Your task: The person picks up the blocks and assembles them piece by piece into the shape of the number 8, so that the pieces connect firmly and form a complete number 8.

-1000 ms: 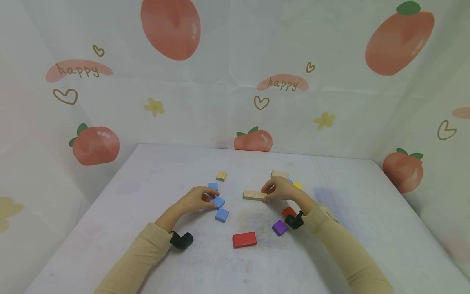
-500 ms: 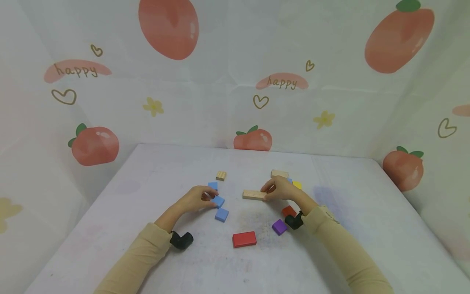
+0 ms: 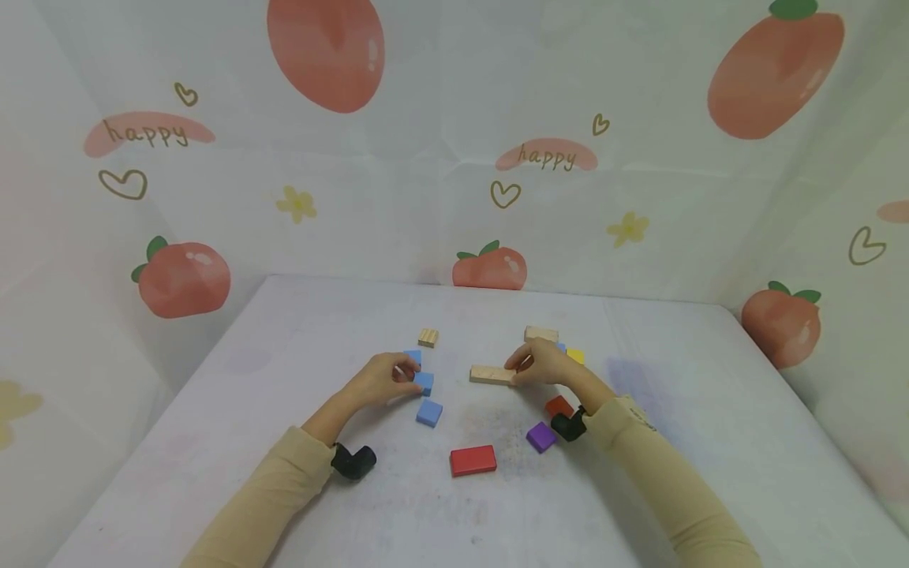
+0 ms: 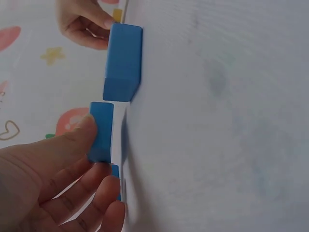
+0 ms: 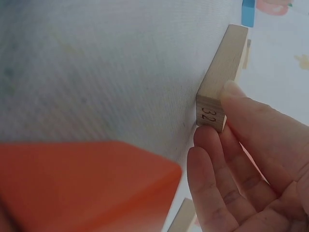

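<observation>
My left hand (image 3: 383,379) pinches a small blue block (image 3: 426,382) between thumb and fingers. In the left wrist view the thumb presses one face of that blue block (image 4: 102,131). A second blue block (image 3: 429,413) lies nearer me, and a third (image 3: 414,358) sits just behind, partly covered by the fingers. To the right, my right hand (image 3: 543,363) grips the right end of a long plain wooden block (image 3: 490,375). The right wrist view shows the number 32 on this wooden block's (image 5: 224,65) end, with thumb and fingers about it.
Nearer me lie a red block (image 3: 473,460) and a purple block (image 3: 541,437). An orange-red block (image 3: 559,407) is under the right wrist. Farther back are a striped wooden block (image 3: 428,338), another wooden block (image 3: 541,334) and a yellow block (image 3: 575,357).
My left hand has shifted slightly, and the blue block it pinches has turned from a slant to nearly square. The right hand and its wooden block have stayed put.
</observation>
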{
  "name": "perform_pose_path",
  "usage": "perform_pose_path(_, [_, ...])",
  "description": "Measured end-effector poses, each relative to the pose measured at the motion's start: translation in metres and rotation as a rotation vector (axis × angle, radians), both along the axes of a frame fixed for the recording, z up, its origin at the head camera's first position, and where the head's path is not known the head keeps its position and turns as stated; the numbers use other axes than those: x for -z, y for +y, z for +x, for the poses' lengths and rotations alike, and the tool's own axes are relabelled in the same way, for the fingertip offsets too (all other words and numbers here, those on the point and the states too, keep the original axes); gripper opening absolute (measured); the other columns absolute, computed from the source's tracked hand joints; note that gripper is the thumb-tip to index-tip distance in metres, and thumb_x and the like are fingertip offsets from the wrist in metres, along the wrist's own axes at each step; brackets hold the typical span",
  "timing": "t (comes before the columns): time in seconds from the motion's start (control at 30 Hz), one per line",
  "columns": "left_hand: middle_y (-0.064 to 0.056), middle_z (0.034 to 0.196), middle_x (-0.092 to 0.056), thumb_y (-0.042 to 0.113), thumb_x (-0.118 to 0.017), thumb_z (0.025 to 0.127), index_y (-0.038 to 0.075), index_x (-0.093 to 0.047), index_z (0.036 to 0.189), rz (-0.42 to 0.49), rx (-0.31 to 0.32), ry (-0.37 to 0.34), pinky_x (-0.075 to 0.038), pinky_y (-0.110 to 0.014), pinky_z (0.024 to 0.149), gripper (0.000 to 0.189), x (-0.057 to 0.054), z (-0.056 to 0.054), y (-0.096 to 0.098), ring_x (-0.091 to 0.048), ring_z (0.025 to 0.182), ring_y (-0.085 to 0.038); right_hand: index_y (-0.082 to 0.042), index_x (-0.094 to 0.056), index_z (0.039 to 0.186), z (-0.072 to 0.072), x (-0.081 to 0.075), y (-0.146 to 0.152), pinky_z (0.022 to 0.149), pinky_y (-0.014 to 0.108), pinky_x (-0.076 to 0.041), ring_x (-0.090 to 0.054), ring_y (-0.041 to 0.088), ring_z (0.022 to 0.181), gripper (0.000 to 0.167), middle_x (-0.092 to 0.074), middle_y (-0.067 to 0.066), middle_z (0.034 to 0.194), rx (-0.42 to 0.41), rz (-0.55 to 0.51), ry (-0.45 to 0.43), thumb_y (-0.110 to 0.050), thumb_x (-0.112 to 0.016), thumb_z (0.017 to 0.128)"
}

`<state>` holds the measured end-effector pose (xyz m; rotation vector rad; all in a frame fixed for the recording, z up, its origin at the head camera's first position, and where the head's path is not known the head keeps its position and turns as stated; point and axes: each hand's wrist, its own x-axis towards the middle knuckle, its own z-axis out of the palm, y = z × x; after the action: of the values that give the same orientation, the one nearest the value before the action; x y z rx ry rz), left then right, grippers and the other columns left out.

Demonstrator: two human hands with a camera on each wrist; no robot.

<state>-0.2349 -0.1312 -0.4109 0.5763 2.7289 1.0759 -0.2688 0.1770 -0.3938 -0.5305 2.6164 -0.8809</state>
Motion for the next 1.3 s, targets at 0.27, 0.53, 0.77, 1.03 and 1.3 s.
perform_pose_path(0.27, [-0.008,0.090,-0.064,0.020,-0.074,0.079,0.001,-0.063,0.103,0.010,-0.022,0.015,-0.048,-0.026,0.072,0.032,-0.013,-0.004,0.008,-0.058,0.079,-0.015,-0.004,-0.071,0.100,0.000,-0.001,-0.001,0.081,0.033,-0.053,-0.064,0.019,0.091,0.024,-0.068,0.012,0.104,0.021,0.008,-0.018,-0.010,-0.074,0.078])
perform_pose_path(0.53, [-0.007,0.092,-0.063,0.022,-0.073,0.080,0.003,-0.062,0.106,-0.012,-0.024,0.002,-0.049,-0.025,0.071,0.034,-0.021,-0.010,0.025,-0.058,0.080,-0.014,-0.002,-0.071,0.101,0.001,-0.003,0.000,0.082,0.034,-0.053,-0.065,0.021,0.092,0.024,-0.069,0.013,0.104,0.001,0.000,-0.004,-0.010,-0.073,0.078])
perform_pose_path(0.77, [-0.009,0.092,-0.063,0.019,-0.074,0.079,0.002,-0.062,0.104,-0.009,-0.022,0.016,-0.050,-0.024,0.069,0.032,-0.024,-0.017,0.037,-0.060,0.082,-0.016,-0.003,-0.071,0.101,0.000,-0.002,-0.002,0.082,0.033,-0.054,-0.065,0.020,0.092,0.024,-0.069,0.013,0.105,0.020,0.013,-0.016,-0.010,-0.073,0.078])
perform_pose_path(1.03, [-0.011,0.092,-0.064,0.018,-0.073,0.079,0.001,-0.062,0.104,-0.014,0.005,0.031,-0.050,-0.024,0.069,0.032,-0.021,-0.023,0.047,-0.060,0.080,-0.017,-0.003,-0.071,0.101,0.002,-0.003,-0.004,0.081,0.033,-0.053,-0.064,0.019,0.090,0.024,-0.069,0.013,0.104,0.028,0.020,-0.019,-0.009,-0.073,0.078])
perform_pose_path(1.3, [-0.009,0.092,-0.064,0.020,-0.073,0.080,0.002,-0.062,0.105,-0.043,-0.033,0.010,-0.048,-0.024,0.068,0.033,-0.020,-0.028,0.056,-0.058,0.079,-0.016,-0.003,-0.072,0.100,0.003,-0.003,-0.004,0.081,0.033,-0.053,-0.064,0.018,0.089,0.023,-0.070,0.012,0.102,0.024,0.015,-0.012,-0.009,-0.074,0.077])
